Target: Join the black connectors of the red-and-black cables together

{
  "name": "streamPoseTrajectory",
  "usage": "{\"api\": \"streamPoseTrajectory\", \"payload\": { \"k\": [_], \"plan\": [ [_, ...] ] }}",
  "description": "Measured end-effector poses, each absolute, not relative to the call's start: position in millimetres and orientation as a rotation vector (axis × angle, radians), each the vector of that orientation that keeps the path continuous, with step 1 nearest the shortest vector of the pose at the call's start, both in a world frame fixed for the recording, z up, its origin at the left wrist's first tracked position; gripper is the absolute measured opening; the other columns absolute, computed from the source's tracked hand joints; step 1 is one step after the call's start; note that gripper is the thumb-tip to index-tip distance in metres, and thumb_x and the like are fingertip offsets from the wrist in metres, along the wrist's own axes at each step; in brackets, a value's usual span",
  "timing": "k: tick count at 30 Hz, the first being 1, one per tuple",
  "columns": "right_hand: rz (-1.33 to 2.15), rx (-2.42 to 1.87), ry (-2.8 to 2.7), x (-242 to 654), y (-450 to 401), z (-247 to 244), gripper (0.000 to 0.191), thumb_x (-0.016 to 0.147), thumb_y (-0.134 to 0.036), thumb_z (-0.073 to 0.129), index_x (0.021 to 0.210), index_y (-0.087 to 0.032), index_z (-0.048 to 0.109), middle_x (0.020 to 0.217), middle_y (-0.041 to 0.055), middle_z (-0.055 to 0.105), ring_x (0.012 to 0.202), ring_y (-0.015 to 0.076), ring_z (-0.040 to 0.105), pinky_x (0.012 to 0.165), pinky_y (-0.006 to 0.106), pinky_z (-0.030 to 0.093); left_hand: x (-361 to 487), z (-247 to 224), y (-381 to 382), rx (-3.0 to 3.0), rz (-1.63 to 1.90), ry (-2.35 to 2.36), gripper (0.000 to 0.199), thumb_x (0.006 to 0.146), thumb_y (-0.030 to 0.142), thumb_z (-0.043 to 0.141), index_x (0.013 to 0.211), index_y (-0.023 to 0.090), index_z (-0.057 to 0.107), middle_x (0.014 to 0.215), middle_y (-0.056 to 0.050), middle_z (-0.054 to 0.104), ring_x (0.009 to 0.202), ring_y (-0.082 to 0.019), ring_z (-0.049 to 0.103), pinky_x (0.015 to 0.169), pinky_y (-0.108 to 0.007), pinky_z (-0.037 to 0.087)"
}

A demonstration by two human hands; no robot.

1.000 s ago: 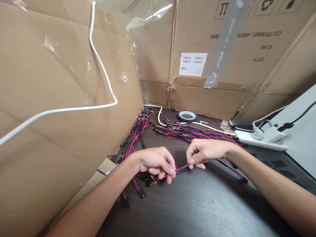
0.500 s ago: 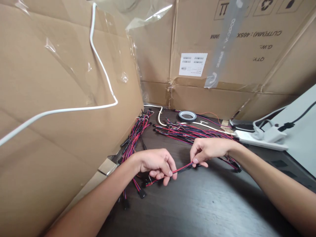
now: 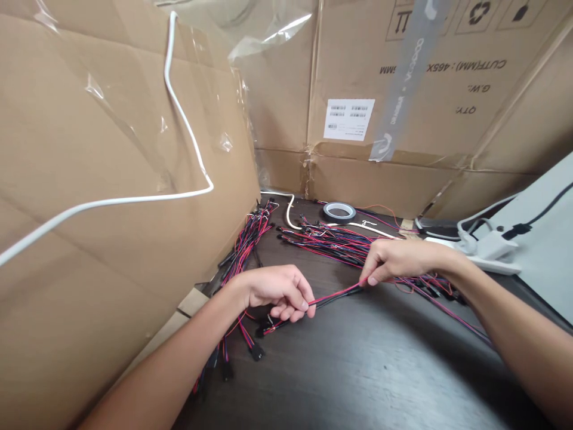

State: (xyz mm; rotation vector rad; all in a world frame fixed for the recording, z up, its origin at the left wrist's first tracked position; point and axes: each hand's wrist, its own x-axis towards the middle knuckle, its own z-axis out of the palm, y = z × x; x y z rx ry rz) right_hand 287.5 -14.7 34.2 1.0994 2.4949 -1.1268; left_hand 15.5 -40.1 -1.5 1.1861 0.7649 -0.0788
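A thin red-and-black wire lead [image 3: 333, 297] stretches nearly straight between my hands, on the near side of the roll of black tape [image 3: 339, 211]. It feels light and limp, and it will bend anywhere and catch easily on its neighbours. The firmest place to take hold looks like the small black connector [image 3: 268, 326] or the wire just behind it, though the crimped joint there may be delicate.

My left grip [image 3: 280, 292] is closed, its fingers curled around the lead close to that connector. My right grip [image 3: 398, 260] is closed too, pinching the lead between thumb and forefinger at the end nearer the tape.

A narrow bundle of matching leads [image 3: 246, 254] lies to the left of the tape, and a wider tangle of leads [image 3: 322, 246] spreads just in front of it and runs beneath my right grip toward the right. Everything rests on the dark desk [image 3: 358, 370]. A white power strip [image 3: 474, 254] sits to the right of the tape, and a cardboard sheet [image 3: 371, 185] stands behind it.
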Motion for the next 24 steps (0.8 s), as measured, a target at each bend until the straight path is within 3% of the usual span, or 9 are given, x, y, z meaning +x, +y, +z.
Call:
{"api": "streamPoseTrajectory", "payload": {
  "k": [4,14,20,24],
  "plan": [
    [-1.028,1.089,2.622,287.6,-10.5,32.8,0.026,0.08,-0.025,0.06,0.101,-0.016,0.072,0.094,0.0048,0.071,0.082,0.0176,0.064,0.073,0.025,0.046,16.2,-0.7,-39.3,1.178,-0.028,0.807,0.014,0.066,0.023,0.066,0.073,0.01,0.067,0.053,-0.001,0.058,0.035,-0.005,0.045,0.029,-0.012,0.03],
    [-0.993,1.077,2.654,290.4,-4.7,28.8,0.025,0.083,-0.026,0.058,0.101,-0.015,0.072,0.094,0.0039,0.071,0.083,0.0163,0.065,0.076,0.024,0.046,16.6,-3.8,-39.3,1.16,0.057,0.82,0.021,0.07,0.029,0.068,0.074,0.008,0.066,0.053,-0.001,0.057,0.035,-0.004,0.043,0.031,-0.012,0.027],
    [-0.467,1.162,2.665,286.9,-6.7,27.8,0.023,0.086,-0.028,0.053,0.1,-0.026,0.072,0.093,0.0016,0.07,0.084,0.0189,0.063,0.072,0.028,0.041,16.0,-6.6,-38.3,1.17,0.052,0.83,0.021,0.065,0.022,0.066,0.08,0.007,0.067,0.053,-0.002,0.059,0.035,-0.004,0.043,0.03,-0.012,0.026],
    [-0.26,0.995,2.835,289.7,-1.6,21.8,0.025,0.089,-0.023,0.048,0.097,-0.023,0.071,0.088,0.0042,0.068,0.085,0.0181,0.058,0.074,0.028,0.041,16.0,-6.1,-37.0,1.2,0.035,0.838,0.022,0.063,0.022,0.066,0.079,0.006,0.066,0.056,-0.004,0.062,0.033,-0.005,0.041,0.027,-0.014,0.019]
  ]
}}
